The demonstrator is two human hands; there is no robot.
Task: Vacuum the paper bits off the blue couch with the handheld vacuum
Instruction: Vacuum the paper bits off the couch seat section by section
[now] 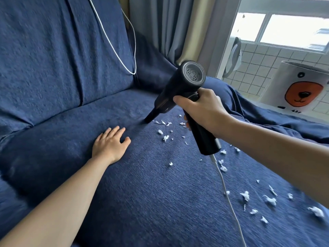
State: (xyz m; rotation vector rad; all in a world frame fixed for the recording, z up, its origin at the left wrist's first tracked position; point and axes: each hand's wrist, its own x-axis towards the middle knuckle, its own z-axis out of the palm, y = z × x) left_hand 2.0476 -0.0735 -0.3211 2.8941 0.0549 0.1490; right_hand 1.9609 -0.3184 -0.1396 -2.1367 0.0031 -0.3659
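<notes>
Fingers of the right hand [201,111] wrap tight round the handle of the handheld vacuum [179,91], mid-frame, w/ nozzle angled down-left so its tip touches the blue couch [142,184] seat, prob. to pull bits straight in. Left hand [110,143], centre-left, lies flat w/ fingers spread, holding nothing; likely pinning the fabric taut. Paper bits [164,137] start just right of the nozzle tip, below the gripping fingers, then scatter toward lower right. White cord [226,189] trails from the handle base to bottom edge.
</notes>
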